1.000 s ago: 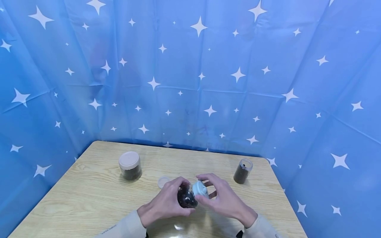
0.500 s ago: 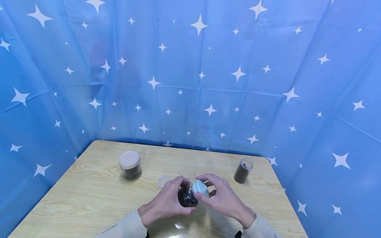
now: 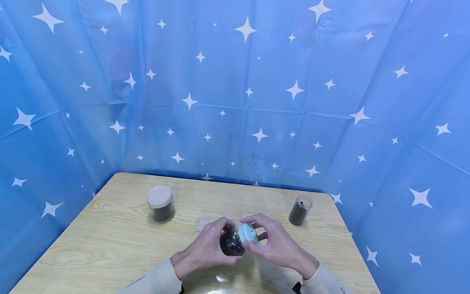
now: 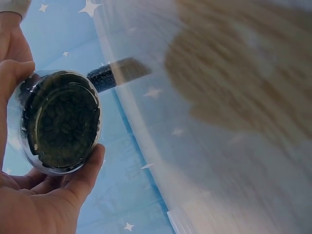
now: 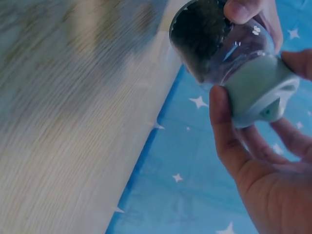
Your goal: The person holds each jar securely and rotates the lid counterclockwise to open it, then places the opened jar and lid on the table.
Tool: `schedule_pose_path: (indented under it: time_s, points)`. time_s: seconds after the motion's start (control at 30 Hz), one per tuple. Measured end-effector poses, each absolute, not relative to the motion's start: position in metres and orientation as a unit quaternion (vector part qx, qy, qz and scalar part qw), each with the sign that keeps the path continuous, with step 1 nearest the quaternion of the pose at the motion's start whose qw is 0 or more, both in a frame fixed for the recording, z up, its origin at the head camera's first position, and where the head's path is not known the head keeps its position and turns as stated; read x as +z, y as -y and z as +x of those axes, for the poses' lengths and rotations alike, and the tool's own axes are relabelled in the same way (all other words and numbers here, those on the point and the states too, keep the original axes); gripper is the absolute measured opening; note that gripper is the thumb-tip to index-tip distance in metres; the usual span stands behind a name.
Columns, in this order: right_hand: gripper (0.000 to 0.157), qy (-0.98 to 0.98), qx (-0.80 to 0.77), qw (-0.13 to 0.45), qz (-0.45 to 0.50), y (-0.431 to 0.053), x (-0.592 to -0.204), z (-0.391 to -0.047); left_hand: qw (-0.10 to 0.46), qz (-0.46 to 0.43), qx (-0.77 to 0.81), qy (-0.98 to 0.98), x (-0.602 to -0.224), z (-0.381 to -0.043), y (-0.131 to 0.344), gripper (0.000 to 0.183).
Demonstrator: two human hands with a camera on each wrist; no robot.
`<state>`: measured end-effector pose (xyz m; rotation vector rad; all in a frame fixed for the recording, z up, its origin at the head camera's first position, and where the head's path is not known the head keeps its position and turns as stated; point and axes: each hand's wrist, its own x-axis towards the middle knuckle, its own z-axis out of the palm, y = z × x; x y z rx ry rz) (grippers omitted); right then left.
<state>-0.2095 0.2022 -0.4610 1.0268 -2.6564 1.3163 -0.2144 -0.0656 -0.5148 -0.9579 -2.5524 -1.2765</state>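
Note:
My left hand grips a clear jar partly filled with dark, seed-like pieces, fingers and thumb around its body. The jar tilts on its side, its base toward the left wrist camera and its mouth end to the right. On that end sits a pale blue-green lid with a raised, spout-like part on top. My right hand holds this lid with thumb and fingertips spread around its rim. In the right wrist view, bare clear glass shows between the dark contents and the lid.
A jar with a pinkish-white lid and dark contents stands at the back left of the wooden table. A small clear disc lies behind my left hand. At the back right stands a lidless glass with dark contents.
Both hands stay nearly in place on the jar and lid. The lid and the fingers on it have shifted very slightly. The other things have not moved.

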Motion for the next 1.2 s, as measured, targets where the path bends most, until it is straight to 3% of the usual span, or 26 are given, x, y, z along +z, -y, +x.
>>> schedule_pose_path:
  time_s: [0.4,1.2]
  points:
    - [0.065,0.810,0.385,-0.004,0.442,-0.2114,-0.4601,-0.2186,0.059,-0.325,-0.428,0.842,-0.5169,-0.2130,0.0681,0.073]
    - [0.066,0.812,0.364,0.017,0.455,-0.2123,-0.4614,-0.2188,0.066,-0.326,-0.427,0.841,-0.5160,-0.2136,0.0685,0.073]
